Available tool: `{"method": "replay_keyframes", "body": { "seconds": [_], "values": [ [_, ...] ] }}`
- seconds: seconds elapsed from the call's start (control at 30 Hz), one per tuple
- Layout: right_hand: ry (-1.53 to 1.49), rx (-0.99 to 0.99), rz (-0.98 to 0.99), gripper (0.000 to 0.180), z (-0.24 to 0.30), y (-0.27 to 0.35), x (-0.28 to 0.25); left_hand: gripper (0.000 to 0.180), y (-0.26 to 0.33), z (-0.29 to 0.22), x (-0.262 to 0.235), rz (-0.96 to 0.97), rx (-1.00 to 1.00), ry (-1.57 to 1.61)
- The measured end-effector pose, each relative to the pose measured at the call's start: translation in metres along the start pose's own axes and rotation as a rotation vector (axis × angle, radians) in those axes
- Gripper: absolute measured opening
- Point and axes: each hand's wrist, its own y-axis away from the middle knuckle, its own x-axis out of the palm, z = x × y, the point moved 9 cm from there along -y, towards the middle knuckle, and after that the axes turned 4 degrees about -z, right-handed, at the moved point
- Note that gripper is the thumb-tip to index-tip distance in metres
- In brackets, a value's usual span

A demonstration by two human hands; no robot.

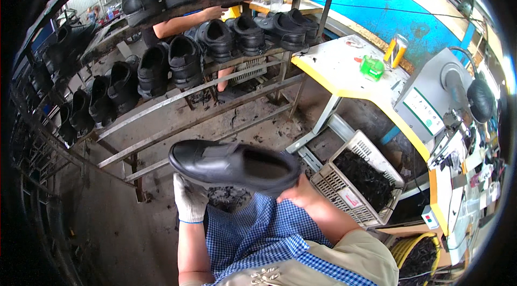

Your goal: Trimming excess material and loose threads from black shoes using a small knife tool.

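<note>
A black slip-on shoe (215, 159) lies level across the space before my apron, its toe to the left and its opening facing up. In a white knitted glove, my left hand (189, 200) supports the toe end from below; the shoe hides most of its fingers. My bare right hand (299, 193) grips the heel end from beneath, thumb side against the sole edge. The inside of the shoe looks dark, and its underside is turned away from view.
A metal rack (177, 89) ahead carries rows of black shoes. Behind it a co-worker's arm (186, 22) reaches across. To the right stand a yellow-edged white table (328, 68) with a green container (371, 67), a grey machine (425, 95), a crate (328, 182) of black scraps and a yellow basket (401, 251).
</note>
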Motion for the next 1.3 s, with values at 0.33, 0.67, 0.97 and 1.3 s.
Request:
{"method": "replay_keyframes", "body": {
  "seconds": [0.33,0.67,0.97,1.3],
  "values": [
    [0.092,-1.118,-0.434,0.077,0.293,-0.076,0.009,0.014,-0.038,0.033,-0.125,-0.264,-0.051,-0.273],
    [0.478,-0.696,-0.553,0.074,0.382,-0.251,0.025,0.033,-0.039,0.049,-0.115,-0.135,-0.162,-0.771],
    [0.842,-1.139,-0.741,0.117,0.343,-0.263,0.131,0.035,-0.036,0.031,-0.089,-0.191,-0.127,-0.845],
    [0.238,-1.109,-0.409,0.088,0.323,-0.205,0.110,0.037,-0.033,0.023,-0.119,-0.238,-0.121,-0.797]
  ]
}}
